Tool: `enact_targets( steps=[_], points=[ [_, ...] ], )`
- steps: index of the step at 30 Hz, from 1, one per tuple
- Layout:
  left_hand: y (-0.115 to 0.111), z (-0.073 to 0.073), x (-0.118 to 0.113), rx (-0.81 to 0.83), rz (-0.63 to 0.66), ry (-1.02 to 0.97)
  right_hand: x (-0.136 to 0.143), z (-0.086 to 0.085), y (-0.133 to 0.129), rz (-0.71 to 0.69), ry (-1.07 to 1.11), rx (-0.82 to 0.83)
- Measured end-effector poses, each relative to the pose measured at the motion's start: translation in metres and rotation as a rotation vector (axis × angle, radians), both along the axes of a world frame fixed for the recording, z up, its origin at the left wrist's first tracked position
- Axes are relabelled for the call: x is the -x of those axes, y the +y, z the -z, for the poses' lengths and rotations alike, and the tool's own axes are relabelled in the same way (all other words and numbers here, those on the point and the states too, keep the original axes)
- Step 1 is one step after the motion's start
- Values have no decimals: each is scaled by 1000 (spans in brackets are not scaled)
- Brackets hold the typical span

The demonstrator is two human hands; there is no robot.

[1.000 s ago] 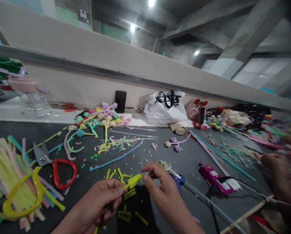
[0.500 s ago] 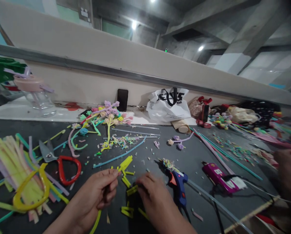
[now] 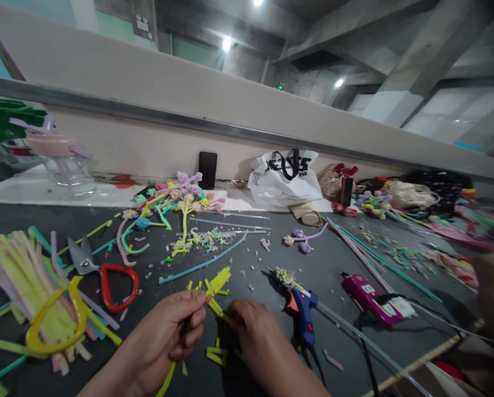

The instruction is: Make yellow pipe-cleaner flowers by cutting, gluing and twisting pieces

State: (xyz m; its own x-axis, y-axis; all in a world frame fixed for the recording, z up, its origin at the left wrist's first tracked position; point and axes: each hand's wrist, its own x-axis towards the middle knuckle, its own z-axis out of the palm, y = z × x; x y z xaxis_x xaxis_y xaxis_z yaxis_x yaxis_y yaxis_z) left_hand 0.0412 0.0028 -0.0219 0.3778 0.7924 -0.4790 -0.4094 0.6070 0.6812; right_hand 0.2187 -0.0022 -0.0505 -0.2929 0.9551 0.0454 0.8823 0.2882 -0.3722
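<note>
My left hand (image 3: 176,325) is closed, its thumb and index finger pinching the end of a yellow strip (image 3: 167,380) that hangs out below the palm. Just past its fingertips lie short yellow pieces (image 3: 218,281) on the dark table. My right hand (image 3: 257,331) reaches down at the near side of these pieces, its fingers curled and partly blurred; whether they grip a piece is hidden. More short yellow pieces (image 3: 216,353) lie between the two hands. A blue glue gun (image 3: 304,311) rests right of my right hand.
Scissors with red and yellow handles (image 3: 121,286) lie left, by a bundle of pastel strips (image 3: 36,281). Fuzzy flowers (image 3: 184,190), a white bag (image 3: 286,179) and a phone (image 3: 208,170) are behind. A purple glue gun (image 3: 373,300) and another person's hand (image 3: 493,281) are right.
My right hand has moved slightly up toward the yellow pieces. My left hand has shifted a little right, still pinched. The yellow pieces near its fingertips now lie more spread out.
</note>
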Motion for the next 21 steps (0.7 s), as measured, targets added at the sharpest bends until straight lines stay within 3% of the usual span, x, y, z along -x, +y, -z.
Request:
enact_targets(
  steps=[6, 9, 12, 14, 16, 18, 21],
  points=[
    [0, 0, 0, 38, 27, -24, 3, -14, -8, -40, 77, 1],
    [-1, -3, 1, 65, 30, -16, -15, -20, -20, -42, 211, -47],
    [-2, -6, 1, 77, 13, -13, -51, -18, -36, 135, 254, -158],
    [-3, -8, 0, 77, 4, -10, -76, -16, -42, 373, 209, -212],
    [-3, -8, 0, 88, 10, -9, -95, -13, -43, 562, 131, -126],
    [-3, -7, 1, 96, 15, -13, -103, -12, -37, 634, 36, -7],
    [-2, -4, 2, 75, 22, -17, -104, -14, -24, 592, -53, 64]
  ],
)
